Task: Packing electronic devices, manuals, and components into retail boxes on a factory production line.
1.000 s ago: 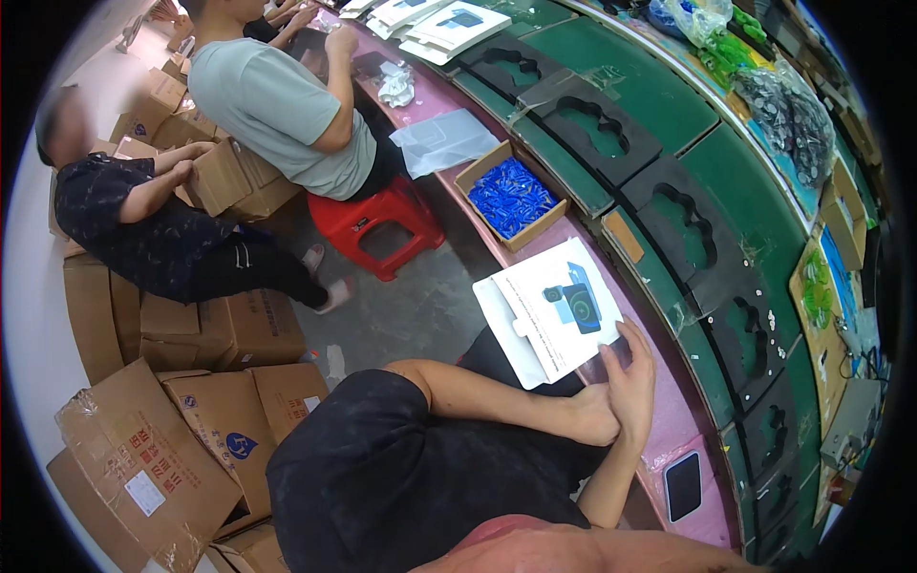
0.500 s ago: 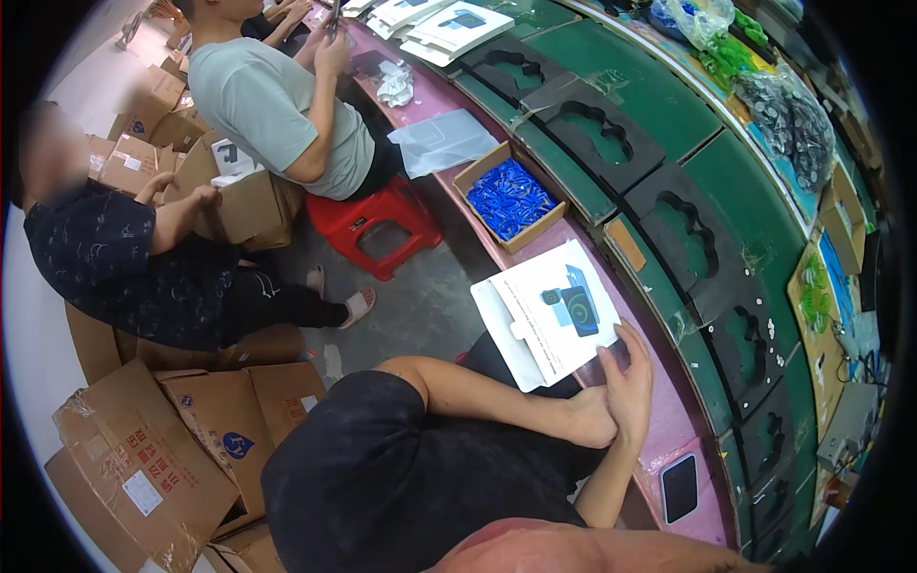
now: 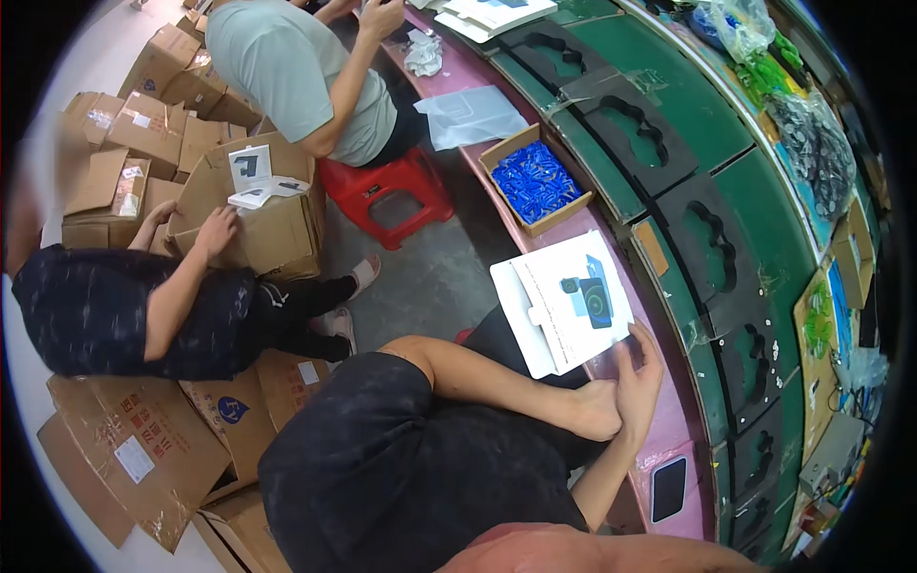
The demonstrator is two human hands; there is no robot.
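A white printed carton [image 3: 585, 296] with blue device pictures lies partly on the pink ledge [image 3: 626, 272], its flap spread out along its left side. The fingers of my right hand [image 3: 642, 377] are stretched apart, their tips at the carton's lower right corner. My left hand [image 3: 594, 411] is bent at the wrist and rests against my right wrist, just below the carton; its fingers are hidden. Beyond the white carton stands an open cardboard tray [image 3: 540, 181] full of small blue pieces. A dark-screened phone [image 3: 669, 489] lies on the ledge near my right forearm.
Black foam inserts [image 3: 709, 244] line the green bench [image 3: 683, 105]. A translucent bag [image 3: 470, 116] and crumpled tissue [image 3: 422, 53] lie farther along the ledge. One person sits on a red stool [image 3: 387, 196]; another bends over a large cardboard box [image 3: 277, 229]. More cardboard boxes [image 3: 143, 458] crowd the left.
My view has shifted a little, so the bench scene sits further right and higher. The person at the left has moved a hand along the large box's edge. My hands keep nearly the same pose.
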